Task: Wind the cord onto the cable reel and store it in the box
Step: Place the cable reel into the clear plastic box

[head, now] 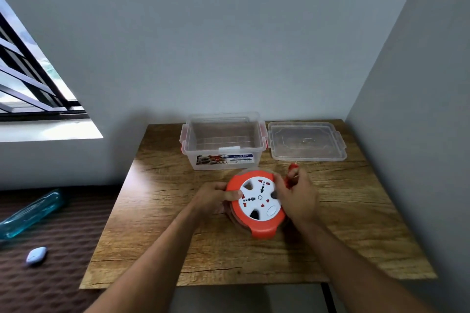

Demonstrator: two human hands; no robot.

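Note:
An orange cable reel with a white socket face lies flat near the middle of the wooden table. My left hand grips its left rim, thumb on the white face. My right hand rests on the reel's right side and holds a red plug at its far edge. The cord itself is mostly hidden under the reel and my hands. Behind the reel stands the clear plastic box, open and with nothing in it, red latches on its sides.
The box's clear lid lies flat to the right of the box. Walls close the table in at the back and right. Left of the table, a brown surface holds a blue transparent object and a small lavender case.

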